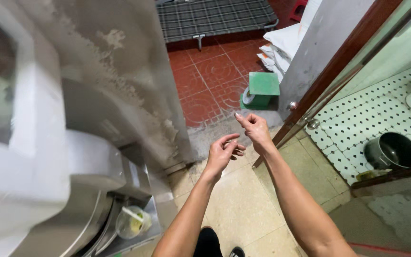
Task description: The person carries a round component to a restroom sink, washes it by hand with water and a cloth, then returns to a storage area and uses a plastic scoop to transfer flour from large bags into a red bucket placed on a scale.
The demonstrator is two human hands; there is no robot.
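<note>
Beige floor tiles below; we see left hand point(222, 154) and right hand point(253, 129) near, fingers loosely spread, empty, green scale point(261, 90) beyond right hand.

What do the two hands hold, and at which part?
Nothing can be seen in either: the left hand and right hand are raised together with fingers half curled, empty as far as visible.

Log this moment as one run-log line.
left hand: empty, fingers curled | right hand: empty, fingers pinched, close to left | below: beige tiled floor | ahead: green scale on red tiles
</note>
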